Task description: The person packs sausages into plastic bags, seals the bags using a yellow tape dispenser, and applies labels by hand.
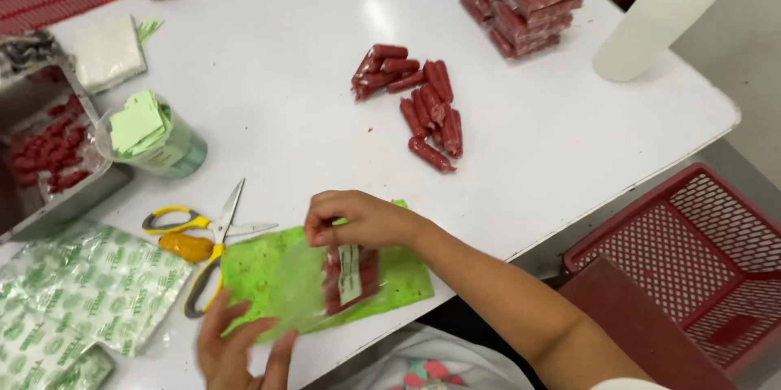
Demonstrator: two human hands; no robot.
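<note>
White table (268, 73), glare patch on top; grey floor (748, 56) beside; red mesh basket (691, 252) below edge.
</note>
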